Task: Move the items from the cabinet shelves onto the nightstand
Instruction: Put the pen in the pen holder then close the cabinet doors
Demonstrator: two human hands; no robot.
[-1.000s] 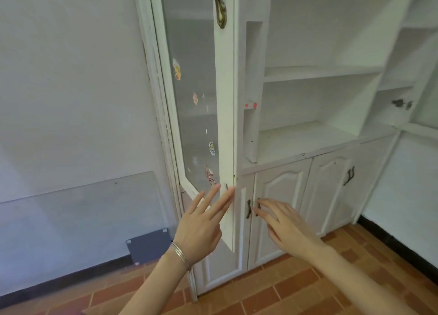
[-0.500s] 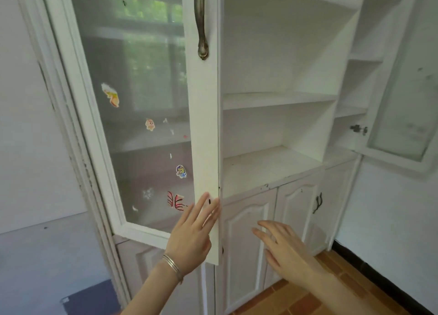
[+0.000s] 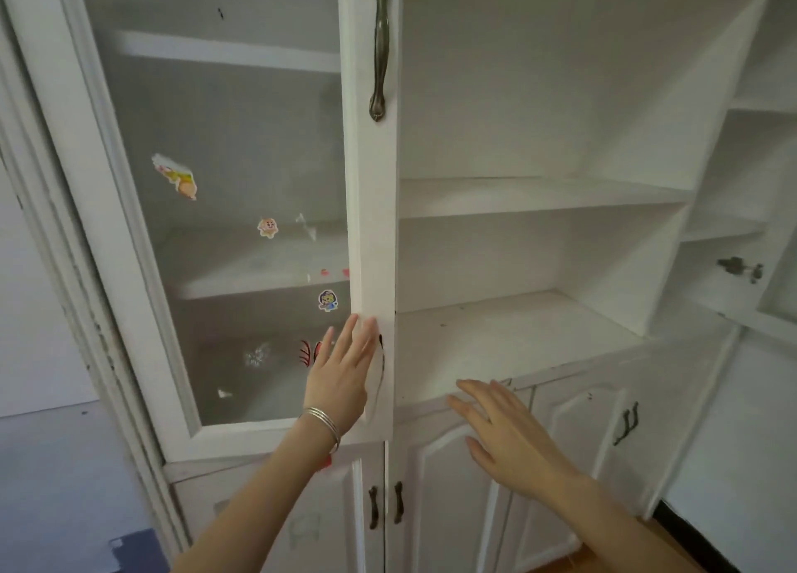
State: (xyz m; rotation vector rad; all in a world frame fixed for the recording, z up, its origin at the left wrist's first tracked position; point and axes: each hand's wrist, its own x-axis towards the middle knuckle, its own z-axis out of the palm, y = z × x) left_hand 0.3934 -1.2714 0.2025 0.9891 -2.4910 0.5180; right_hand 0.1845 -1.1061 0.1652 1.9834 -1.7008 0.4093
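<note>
A white cabinet fills the view, and its bare shelves (image 3: 517,197) show no items. Its left glass door (image 3: 371,227), dotted with small stickers, stands nearly flush with the frame. My left hand (image 3: 343,374), with thin bracelets on the wrist, lies flat against the door's lower right stile, fingers spread. My right hand (image 3: 504,430) hovers open in front of the lowest shelf's front edge (image 3: 560,374), holding nothing. The nightstand is out of view.
A bronze handle (image 3: 380,46) runs down the glass door's stile. The right glass door (image 3: 759,288) hangs open at the far right. Below are closed lower doors with dark handles (image 3: 386,508). A white wall lies to the left.
The glass door has swung from wide open to almost shut, with my left hand pressed on it. The view has risen from the floor to the shelves. My right hand has lifted slightly.
</note>
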